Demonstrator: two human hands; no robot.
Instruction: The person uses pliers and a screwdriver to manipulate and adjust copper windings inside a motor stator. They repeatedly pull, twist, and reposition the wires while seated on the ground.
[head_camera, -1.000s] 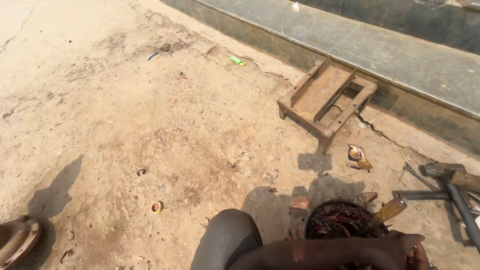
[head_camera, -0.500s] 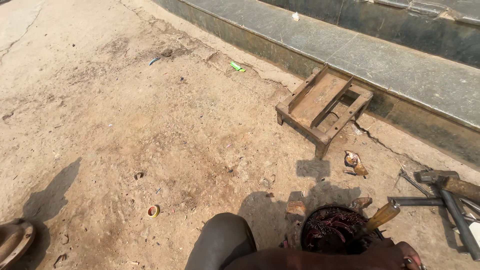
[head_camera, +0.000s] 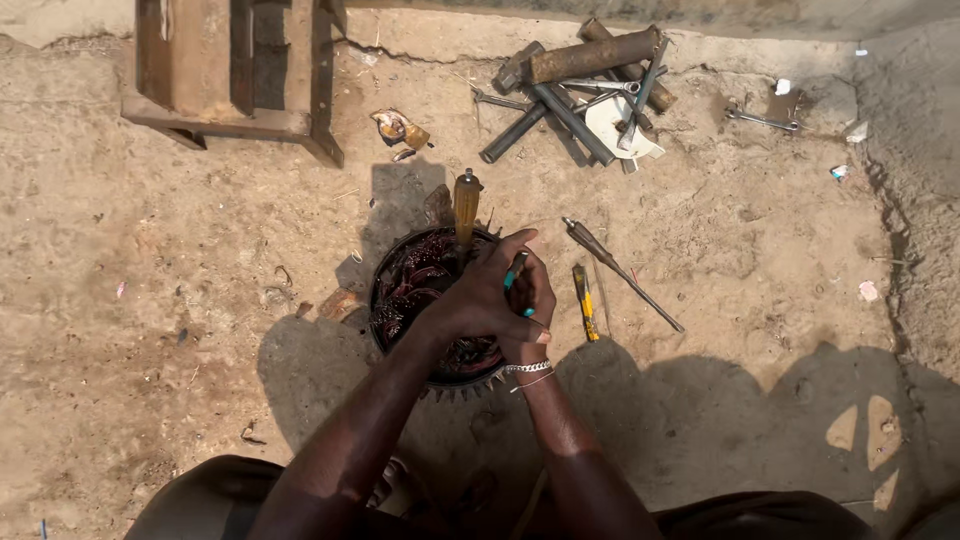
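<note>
Clasping a teal-handled tool (head_camera: 515, 272), both hands (head_camera: 500, 295) grip closed directly over the round motor winding (head_camera: 415, 285).

A crumpled gold-and-white foil wrapper (head_camera: 398, 128) lay on the sandy ground just right of the wooden frame's corner. Small torn scraps of packaging were scattered near the right edge: a white one (head_camera: 782, 87), a teal-and-white one (head_camera: 838, 172) and a pale pink one (head_camera: 867, 291). No labels, signs or screens showed.
</note>
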